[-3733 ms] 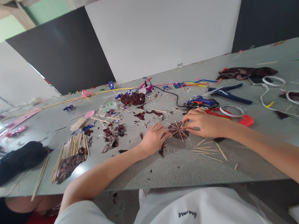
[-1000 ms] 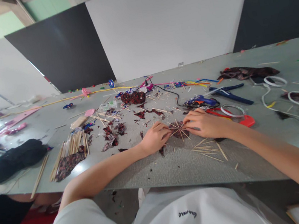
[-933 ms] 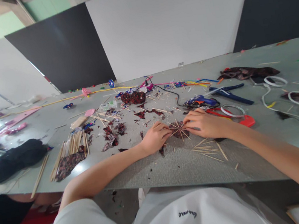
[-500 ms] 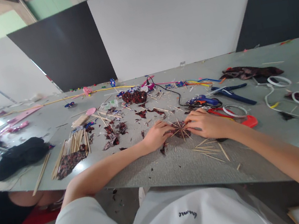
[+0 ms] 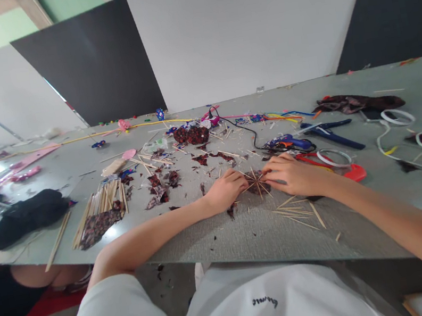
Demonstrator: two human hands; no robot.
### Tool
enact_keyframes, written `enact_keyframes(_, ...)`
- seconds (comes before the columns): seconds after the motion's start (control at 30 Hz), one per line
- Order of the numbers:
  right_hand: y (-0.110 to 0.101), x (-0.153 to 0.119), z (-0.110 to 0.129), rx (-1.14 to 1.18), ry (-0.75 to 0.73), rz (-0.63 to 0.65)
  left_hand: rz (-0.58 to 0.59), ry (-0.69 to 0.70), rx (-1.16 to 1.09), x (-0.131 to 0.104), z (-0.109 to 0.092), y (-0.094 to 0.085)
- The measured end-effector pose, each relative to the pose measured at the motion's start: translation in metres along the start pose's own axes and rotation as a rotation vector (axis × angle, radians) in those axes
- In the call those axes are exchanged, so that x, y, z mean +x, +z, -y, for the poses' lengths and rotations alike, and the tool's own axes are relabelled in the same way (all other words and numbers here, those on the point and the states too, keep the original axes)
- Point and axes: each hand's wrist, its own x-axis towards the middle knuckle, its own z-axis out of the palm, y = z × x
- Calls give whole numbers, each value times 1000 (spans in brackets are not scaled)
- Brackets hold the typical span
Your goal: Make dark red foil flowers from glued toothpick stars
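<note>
Thin wooden sticks cross in a star shape [image 5: 256,179] over a dark patterned piece of fabric [image 5: 257,189] on the table. At the star's left edge, my left hand [image 5: 228,190] has its fingers pressed together around stick ends. My right hand [image 5: 287,173] pinches the star's right side with thumb and fingers. Loose sticks [image 5: 295,211] lie just below my right hand. Dark fabric scraps [image 5: 158,187] are scattered to the left of my left hand.
A bundle of sticks [image 5: 109,197] and a black cloth [image 5: 29,216] lie left. Behind my right hand are a blue glue gun [image 5: 287,142], dark blue pliers [image 5: 332,135] and a white ring [image 5: 334,157]. A person's leg [image 5: 32,277] shows at lower left.
The view has shifted slightly. My left hand's fingers have drawn in a little at the star's left side; my right hand stays nearly in place.
</note>
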Motion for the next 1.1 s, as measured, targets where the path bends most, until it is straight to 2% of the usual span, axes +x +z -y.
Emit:
enact_keyframes(0.2,0,1,2,-2,-12,-14,-38,-54,-37,-2,0,-1)
enact_keyframes(0.43,10,3,14,-13,-92,5,-60,-85,-121,-3,-1,-2)
enact_keyframes(0.73,19,2,13,-11,-76,55,-72,-110,-139,-5,-1,1)
enact_keyframes(1.1,15,3,16,-5,-51,45,-163,-176,-151,-10,-2,0)
